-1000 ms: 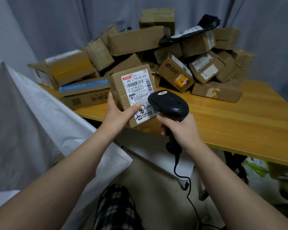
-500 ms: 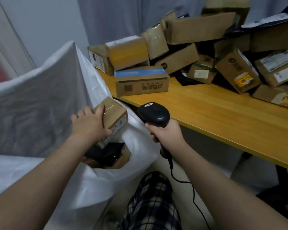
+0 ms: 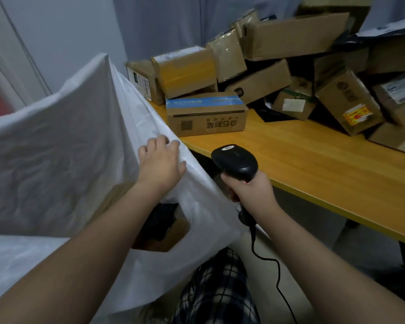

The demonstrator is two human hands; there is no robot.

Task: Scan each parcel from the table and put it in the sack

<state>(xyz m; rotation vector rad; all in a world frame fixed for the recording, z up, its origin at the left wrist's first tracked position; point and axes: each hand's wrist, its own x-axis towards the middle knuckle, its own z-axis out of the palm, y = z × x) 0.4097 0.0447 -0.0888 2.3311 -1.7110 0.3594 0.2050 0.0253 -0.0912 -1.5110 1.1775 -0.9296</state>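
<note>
My left hand (image 3: 160,163) hovers above the white sack (image 3: 56,146) at its right rim, fingers loosely curled and holding nothing. Through the sack's mouth I see cardboard parcels (image 3: 171,237) and a dark item inside. My right hand (image 3: 250,190) grips the handle of the black barcode scanner (image 3: 235,161), held near the front edge of the wooden table (image 3: 313,169). The closest parcel on the table is a brown box with a blue top strip (image 3: 206,114). Behind it lies a heap of cardboard parcels (image 3: 297,66).
The scanner's black cable (image 3: 277,274) hangs down past my plaid-clad leg (image 3: 218,288). Grey curtains hang behind the table. The parcel heap reaches off the right edge of view.
My left hand carried the labelled parcel from in front of the scanner over to the sack, let it go inside, and now comes up with nothing in it. The view swung left.
</note>
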